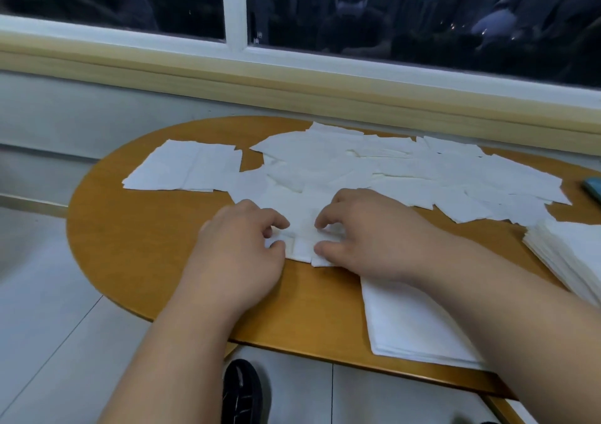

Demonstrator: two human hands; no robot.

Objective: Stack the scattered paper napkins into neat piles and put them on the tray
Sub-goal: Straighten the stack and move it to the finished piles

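Observation:
Several white paper napkins (374, 166) lie scattered and overlapping across the far half of a round wooden table (136, 235). Near the middle, my left hand (240, 248) and my right hand (367, 238) both pinch a small bunch of napkins (302, 238) between thumb and curled fingers, one hand on each side. A flat napkin pile (413, 326) lies under my right forearm by the near edge. A taller neat stack (572, 254) sits at the right edge. No tray shows in view.
The table stands against a low wall under a window sill (292, 88). A teal object (592, 186) peeks in at the right edge. Below the table's near edge is light floor tile and a black shoe (242, 391). Two napkins (185, 169) lie apart at far left.

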